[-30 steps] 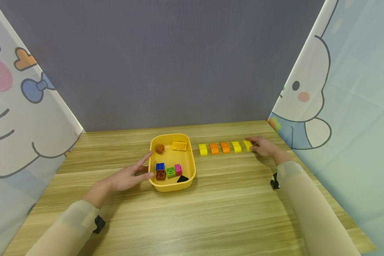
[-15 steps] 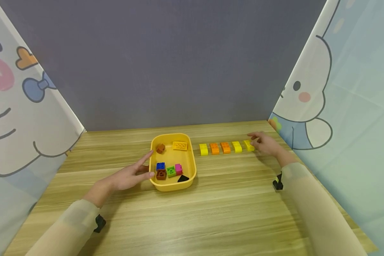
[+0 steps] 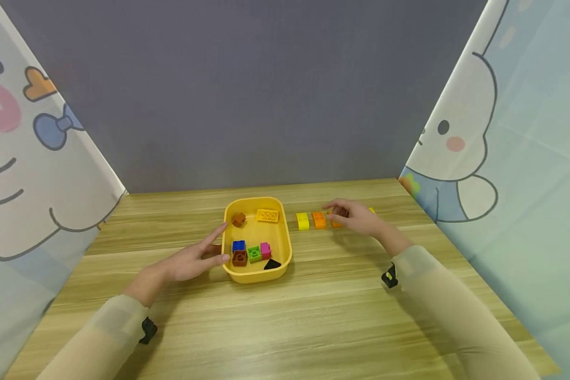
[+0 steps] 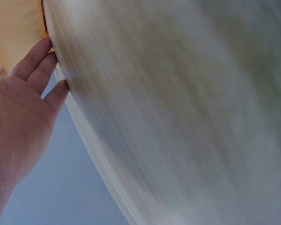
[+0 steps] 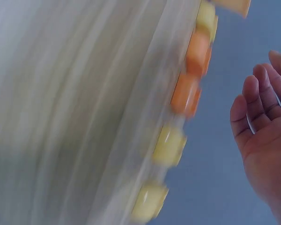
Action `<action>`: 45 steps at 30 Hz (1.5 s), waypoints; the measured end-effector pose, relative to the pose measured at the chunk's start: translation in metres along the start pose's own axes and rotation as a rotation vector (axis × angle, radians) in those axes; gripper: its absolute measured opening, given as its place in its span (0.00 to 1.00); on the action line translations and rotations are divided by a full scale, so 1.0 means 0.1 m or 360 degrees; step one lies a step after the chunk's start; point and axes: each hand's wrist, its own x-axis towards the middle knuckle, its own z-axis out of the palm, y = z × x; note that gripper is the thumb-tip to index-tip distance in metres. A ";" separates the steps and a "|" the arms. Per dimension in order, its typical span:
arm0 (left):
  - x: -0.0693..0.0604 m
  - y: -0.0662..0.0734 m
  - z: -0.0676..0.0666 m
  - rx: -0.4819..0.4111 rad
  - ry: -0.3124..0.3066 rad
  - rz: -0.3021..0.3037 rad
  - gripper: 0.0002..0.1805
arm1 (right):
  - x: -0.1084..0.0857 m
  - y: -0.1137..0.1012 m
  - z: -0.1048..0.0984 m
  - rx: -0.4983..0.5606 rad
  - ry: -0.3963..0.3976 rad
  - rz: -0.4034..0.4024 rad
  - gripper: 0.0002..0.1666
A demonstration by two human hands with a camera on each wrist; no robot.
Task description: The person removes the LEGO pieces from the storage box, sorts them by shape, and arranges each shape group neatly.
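Observation:
In the head view my left hand (image 3: pixel 187 262) rests with spread fingers against the left side of a yellow tray (image 3: pixel 287 248). The left wrist view shows that hand (image 4: pixel 25 103) with its fingertips at the orange-looking tray wall (image 4: pixel 18 33). My right hand (image 3: pixel 361 219), fingers loosely bent and holding nothing, hovers over the row of bricks. To its left lie a yellow brick (image 3: pixel 302 221) and an orange brick (image 3: pixel 319 220); it partly covers another orange one (image 3: pixel 335 224). The right wrist view shows all five bricks, such as the lowest yellow one (image 5: pixel 149 202), apart from the right hand (image 5: pixel 267 126).
Inside the tray lie a yellow brick (image 3: pixel 267 215), a blue brick (image 3: pixel 238 246), a green brick (image 3: pixel 254 254), a pink brick (image 3: pixel 265 250), two brown bricks and a black piece (image 3: pixel 272 264). A grey panel (image 3: pixel 266 95) stands behind the wooden table (image 3: pixel 285 327), with printed cloths at both sides.
My right hand has let go of the yellow brick at the right end of the row and moved left above the bricks. The left hand stays at the tray.

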 end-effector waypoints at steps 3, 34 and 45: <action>0.00 0.01 0.01 -0.0005 0.0004 -0.0018 0.49 | 0.10 -0.16 0.15 0.0051 -0.0063 -0.0028 0.21; 0.00 0.02 -0.01 -0.0005 -0.0018 -0.0027 0.50 | 1.02 -1.01 0.98 -0.0101 -0.0054 -0.0265 0.22; -0.02 0.02 -0.01 -0.0049 -0.0023 -0.0020 0.50 | 1.18 -0.93 1.24 -0.0318 -0.0022 -0.0113 0.24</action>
